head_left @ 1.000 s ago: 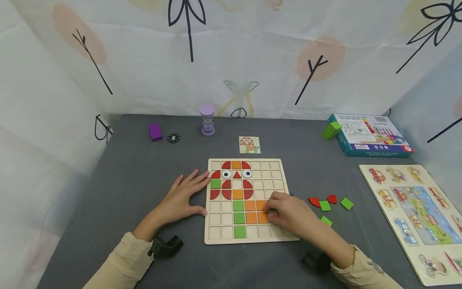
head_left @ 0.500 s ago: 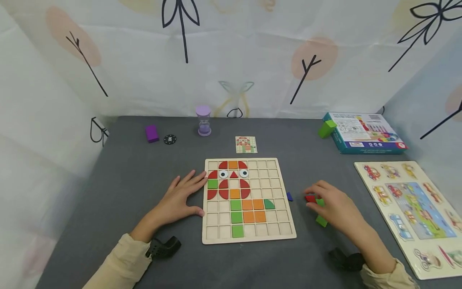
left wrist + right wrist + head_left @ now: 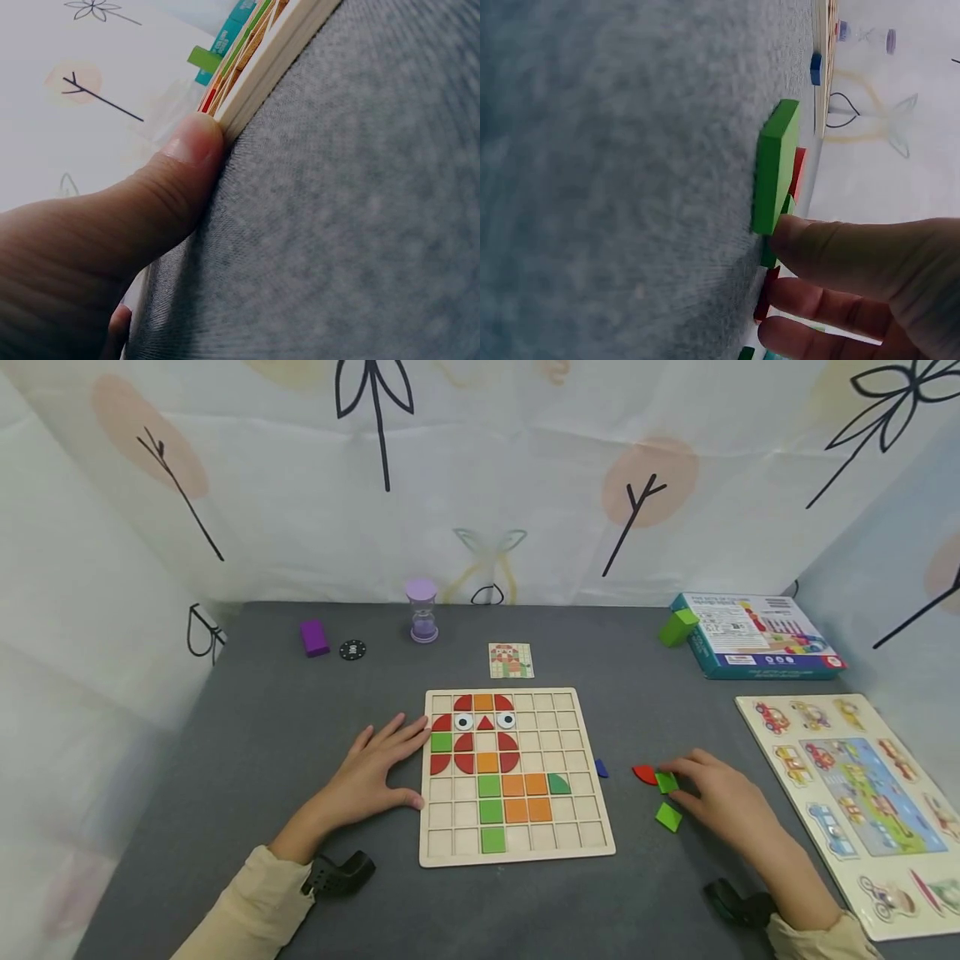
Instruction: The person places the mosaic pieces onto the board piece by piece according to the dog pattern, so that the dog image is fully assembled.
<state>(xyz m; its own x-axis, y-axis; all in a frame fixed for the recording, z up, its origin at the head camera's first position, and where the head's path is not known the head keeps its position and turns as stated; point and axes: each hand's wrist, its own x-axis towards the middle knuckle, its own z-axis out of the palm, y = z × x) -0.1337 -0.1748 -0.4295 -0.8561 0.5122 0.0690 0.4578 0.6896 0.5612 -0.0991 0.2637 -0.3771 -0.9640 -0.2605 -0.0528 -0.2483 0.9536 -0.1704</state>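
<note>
A pale wooden grid board (image 3: 585, 839) lies in the middle, holding red, orange and green pieces, two eye pieces and a dark-green quarter circle (image 3: 558, 784). My left hand (image 3: 380, 768) is spread at its left side. In the left wrist view the thumb (image 3: 191, 142) presses the board's edge. To the right of the board, my right hand (image 3: 716, 797) pinches a green square tile (image 3: 665, 783) between thumb and index finger. Another green square tile (image 3: 668, 817) lies just nearer, and a red quarter circle (image 3: 643, 774) beside it. In the right wrist view a further red piece (image 3: 763, 296) shows by the fingertips.
A blue piece (image 3: 602, 768) lies at the board's right edge. Behind are a picture card (image 3: 512, 661), hourglass (image 3: 423, 612), black chip (image 3: 352, 649) and purple block (image 3: 315, 638). At right stand a game box (image 3: 772, 667), green block (image 3: 678, 627) and picture puzzle (image 3: 780, 777).
My right hand has let go of a dark-green quarter circle in the board and moved right to the loose tiles, drawing back slightly at the end. My left hand stays at the board.
</note>
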